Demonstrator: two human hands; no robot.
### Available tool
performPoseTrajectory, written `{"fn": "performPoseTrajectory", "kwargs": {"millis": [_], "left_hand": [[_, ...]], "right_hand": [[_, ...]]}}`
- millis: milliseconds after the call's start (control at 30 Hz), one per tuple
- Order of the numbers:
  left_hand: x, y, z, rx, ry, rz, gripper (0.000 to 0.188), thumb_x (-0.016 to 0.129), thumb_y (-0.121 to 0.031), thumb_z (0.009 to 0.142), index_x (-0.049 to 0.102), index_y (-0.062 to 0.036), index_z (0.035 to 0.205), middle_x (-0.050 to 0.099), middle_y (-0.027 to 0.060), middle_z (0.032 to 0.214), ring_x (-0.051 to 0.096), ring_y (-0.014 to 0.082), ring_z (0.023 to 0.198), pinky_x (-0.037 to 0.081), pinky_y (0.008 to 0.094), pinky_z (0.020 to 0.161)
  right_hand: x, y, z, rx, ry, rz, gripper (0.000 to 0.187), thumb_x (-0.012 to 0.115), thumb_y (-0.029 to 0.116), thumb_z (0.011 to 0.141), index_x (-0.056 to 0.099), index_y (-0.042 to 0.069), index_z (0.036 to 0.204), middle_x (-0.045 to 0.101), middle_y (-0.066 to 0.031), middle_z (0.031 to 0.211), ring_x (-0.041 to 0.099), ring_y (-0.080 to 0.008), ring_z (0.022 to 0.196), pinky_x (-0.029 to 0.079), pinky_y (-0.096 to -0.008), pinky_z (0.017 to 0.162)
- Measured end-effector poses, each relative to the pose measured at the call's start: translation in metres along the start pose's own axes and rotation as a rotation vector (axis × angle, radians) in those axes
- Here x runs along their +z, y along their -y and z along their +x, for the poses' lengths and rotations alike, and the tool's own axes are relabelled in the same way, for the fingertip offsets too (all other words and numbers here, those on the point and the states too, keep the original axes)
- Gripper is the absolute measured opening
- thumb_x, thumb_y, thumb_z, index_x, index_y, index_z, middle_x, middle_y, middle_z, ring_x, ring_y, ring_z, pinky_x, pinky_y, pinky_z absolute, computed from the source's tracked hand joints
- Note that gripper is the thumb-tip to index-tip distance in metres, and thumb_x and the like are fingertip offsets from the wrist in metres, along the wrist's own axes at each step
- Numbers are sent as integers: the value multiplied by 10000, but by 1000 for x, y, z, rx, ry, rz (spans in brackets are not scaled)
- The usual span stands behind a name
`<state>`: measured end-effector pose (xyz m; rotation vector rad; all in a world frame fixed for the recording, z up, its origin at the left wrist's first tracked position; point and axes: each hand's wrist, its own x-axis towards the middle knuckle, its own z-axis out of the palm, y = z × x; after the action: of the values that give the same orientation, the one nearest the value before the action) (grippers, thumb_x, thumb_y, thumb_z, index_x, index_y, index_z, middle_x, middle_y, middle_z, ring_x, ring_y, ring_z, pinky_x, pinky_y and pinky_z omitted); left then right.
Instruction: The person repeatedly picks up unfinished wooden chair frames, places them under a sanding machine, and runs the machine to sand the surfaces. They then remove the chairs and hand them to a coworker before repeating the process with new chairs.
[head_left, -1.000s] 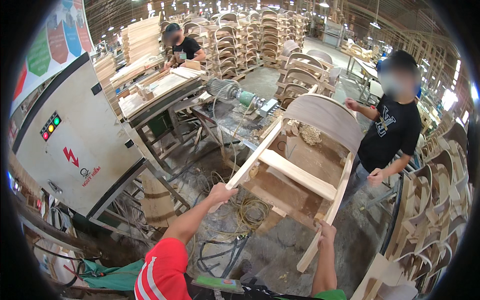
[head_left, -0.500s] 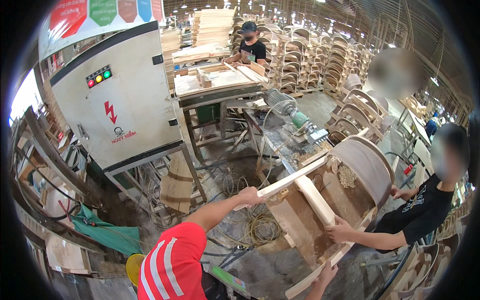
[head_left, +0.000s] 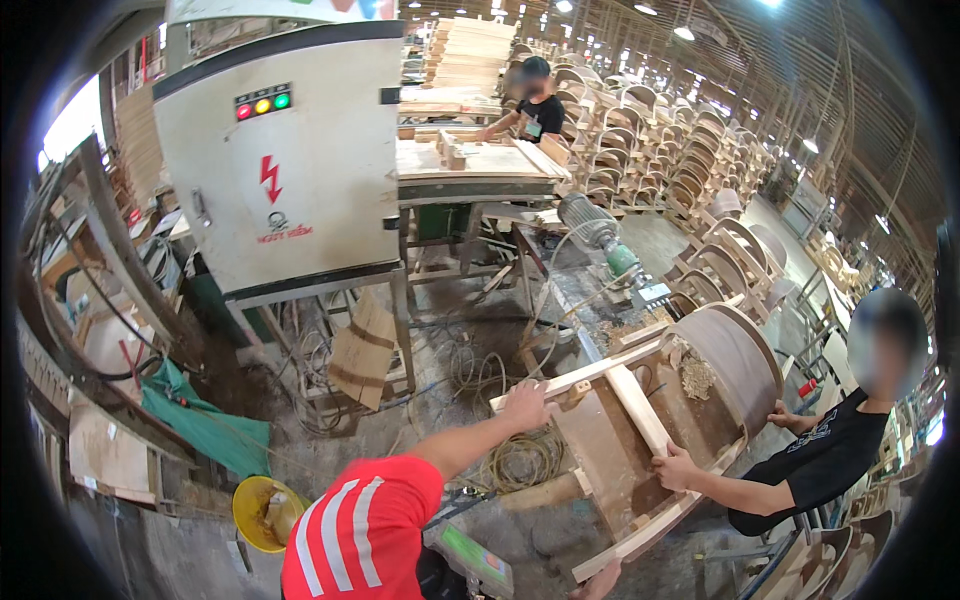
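Note:
A large wooden frame with a curved brown panel at its far end slants across the right half of the view. My left hand is closed around the near-left end of its pale far rail. Low in the view, my right hand grips the end of the near rail; part of that hand is cut off. A co-worker in black at the right has one hand on the frame's pale crossbar and the other hand by the curved panel. Wood shavings lie inside the frame.
A motor-driven machine stands on a bench beyond the frame. At left are a white electrical cabinet and a yellow bucket. Coiled hoses lie on the floor. Another person works at a far table, near stacked curved parts.
My view has turned, shifting the surroundings. My left hand now wraps further over the rail, and my right hand sits lower, at the near rail's end. The yellow bucket shows more fully.

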<state>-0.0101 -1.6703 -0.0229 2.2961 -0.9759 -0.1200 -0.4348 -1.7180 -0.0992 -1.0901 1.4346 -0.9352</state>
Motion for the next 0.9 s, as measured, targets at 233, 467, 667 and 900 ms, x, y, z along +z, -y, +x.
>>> {"fn": "performPoseTrajectory", "kwargs": {"millis": [233,467,667,900], "left_hand": [[-41,77,-269,-54,249,-73,555,649,-440,944,633,-36,1324,672,257,1248,614,436,1203,475,557,1027],[-142,211,-651,-776,543,36,594,644,-539,908,747,15,1095,735,262,1110,694,424,1088,539,538,936],[-207,156,-926,-1576,-430,29,485,663,-458,932,733,-44,1172,743,229,1129,695,419,1103,570,524,915],[-145,48,-1044,-1892,-1050,-284,495,641,-485,920,758,-23,1055,732,264,1077,696,443,1037,560,539,887]], "right_hand": [[-24,-86,-73,527,377,7,379,692,284,953,568,-2,1169,610,-140,1037,609,-251,860,526,-417,731],[18,-147,-192,836,1006,-306,200,613,224,979,547,68,1085,564,-87,935,572,-227,755,500,-408,647],[89,-174,-339,549,1365,-891,201,597,295,978,526,108,999,529,-68,799,532,-227,635,472,-386,567],[159,-212,-557,105,1823,-1151,297,561,310,1017,542,93,1220,654,-124,963,650,-260,712,528,-373,527]]}}
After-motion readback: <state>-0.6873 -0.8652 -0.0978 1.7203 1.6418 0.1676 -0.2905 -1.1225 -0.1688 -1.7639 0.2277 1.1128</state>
